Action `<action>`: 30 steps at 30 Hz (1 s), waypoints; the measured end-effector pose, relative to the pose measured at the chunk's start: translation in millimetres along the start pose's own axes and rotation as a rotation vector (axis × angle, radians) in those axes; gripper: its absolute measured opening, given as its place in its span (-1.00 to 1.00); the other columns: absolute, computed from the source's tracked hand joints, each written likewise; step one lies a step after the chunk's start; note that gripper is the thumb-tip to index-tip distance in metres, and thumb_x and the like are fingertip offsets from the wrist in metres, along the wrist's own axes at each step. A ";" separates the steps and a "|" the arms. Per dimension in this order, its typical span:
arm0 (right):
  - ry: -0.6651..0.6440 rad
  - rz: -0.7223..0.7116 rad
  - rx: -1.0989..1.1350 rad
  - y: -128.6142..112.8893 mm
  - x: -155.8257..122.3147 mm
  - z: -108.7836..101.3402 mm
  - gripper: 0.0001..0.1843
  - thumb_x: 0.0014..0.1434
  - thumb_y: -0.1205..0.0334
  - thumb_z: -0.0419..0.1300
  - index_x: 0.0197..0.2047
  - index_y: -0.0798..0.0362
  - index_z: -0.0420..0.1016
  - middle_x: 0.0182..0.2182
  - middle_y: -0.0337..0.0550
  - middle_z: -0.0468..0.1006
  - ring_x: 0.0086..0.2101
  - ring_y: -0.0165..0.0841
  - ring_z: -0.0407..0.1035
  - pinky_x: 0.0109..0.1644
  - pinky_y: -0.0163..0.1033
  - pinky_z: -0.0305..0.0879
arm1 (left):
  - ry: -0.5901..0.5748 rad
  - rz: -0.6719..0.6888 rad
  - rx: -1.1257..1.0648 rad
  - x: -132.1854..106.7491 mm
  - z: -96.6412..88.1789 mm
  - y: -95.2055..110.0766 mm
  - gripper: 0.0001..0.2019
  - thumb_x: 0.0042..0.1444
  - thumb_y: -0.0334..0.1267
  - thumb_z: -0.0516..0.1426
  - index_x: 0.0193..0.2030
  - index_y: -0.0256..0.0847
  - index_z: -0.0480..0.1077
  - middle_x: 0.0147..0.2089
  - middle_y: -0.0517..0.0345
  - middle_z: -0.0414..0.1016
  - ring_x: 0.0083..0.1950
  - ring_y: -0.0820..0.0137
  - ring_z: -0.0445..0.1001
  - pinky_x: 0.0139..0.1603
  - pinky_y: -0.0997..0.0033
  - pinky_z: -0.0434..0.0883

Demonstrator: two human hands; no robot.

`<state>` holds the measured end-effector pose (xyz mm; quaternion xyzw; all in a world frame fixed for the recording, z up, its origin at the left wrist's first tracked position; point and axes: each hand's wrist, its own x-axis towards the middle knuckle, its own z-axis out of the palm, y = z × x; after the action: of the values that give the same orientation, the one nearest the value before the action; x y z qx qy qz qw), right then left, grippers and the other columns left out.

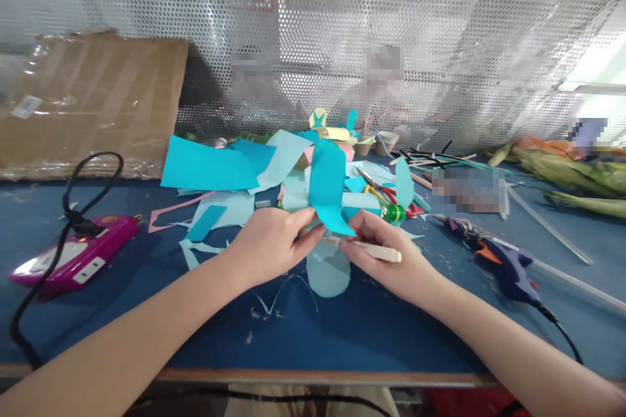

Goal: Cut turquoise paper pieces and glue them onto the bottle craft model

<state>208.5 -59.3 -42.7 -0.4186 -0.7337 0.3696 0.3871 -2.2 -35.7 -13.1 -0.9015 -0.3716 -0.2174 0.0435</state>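
Between the fingertips of my left hand [274, 241] is the lower edge of a bent turquoise paper strip [327, 172], its rounded end standing up. My right hand [386, 254] grips a cream-coloured pen [381, 251], fingers close to the strip's lower right corner. Whether those fingers also touch the paper I cannot tell. A pale blue rounded paper piece [328, 273] lies below my hands. Just behind them is a paper-wrapped bottle with a green end [392, 212], partly hidden by the strip. Red-and-yellow-handled scissors [384, 192] rest beyond it.
A blue glue gun [511, 270] with its cord lies at right. Turquoise paper sheets [210, 163] and offcuts spread behind my left hand. A magenta power strip [78, 254] sits at left, cardboard [98, 104] leaning behind it. Corn husks [567, 172] lie far right.
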 end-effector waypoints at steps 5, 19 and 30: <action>-0.001 -0.049 -0.059 -5.9 -2.1 -1.6 -0.89 0.22 0.22 0.08 -0.33 -0.01 0.20 -0.58 -0.39 0.23 -0.57 -0.48 0.13 -0.52 -0.35 0.07 | -0.013 -0.005 -0.012 -0.5 1.4 -1.8 -0.74 0.30 -0.16 -0.07 -0.31 -0.19 0.34 -0.68 0.29 0.33 -0.65 0.41 0.34 -0.60 0.47 0.01; 0.078 -0.085 0.002 -11.9 -4.3 -6.0 -0.79 0.33 0.10 -0.05 -0.23 -0.02 0.32 -0.45 -0.23 0.45 -0.39 -0.36 0.36 -0.34 -0.26 0.27 | 0.057 0.105 0.092 4.8 -4.4 -18.8 -0.78 0.11 -0.47 0.01 -0.38 -0.22 0.47 -0.02 -0.08 0.35 0.03 0.11 0.35 -0.02 0.06 0.36; -0.031 -0.022 0.007 -11.4 -7.0 -3.2 -0.83 0.22 0.23 0.09 -0.37 -0.03 0.15 -0.62 -0.42 0.21 -0.61 -0.49 0.09 -0.54 -0.35 0.05 | -0.051 0.099 -0.116 3.0 -4.1 -30.2 -0.88 0.09 -0.28 0.19 -0.37 -0.11 0.59 0.20 -0.02 0.27 0.24 0.03 0.23 0.19 -0.07 0.26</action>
<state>209.9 -69.2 -33.2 -0.4032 -0.7429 0.3745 0.3812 -22.5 -12.9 -10.7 -0.9250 -0.3143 -0.2132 -0.0078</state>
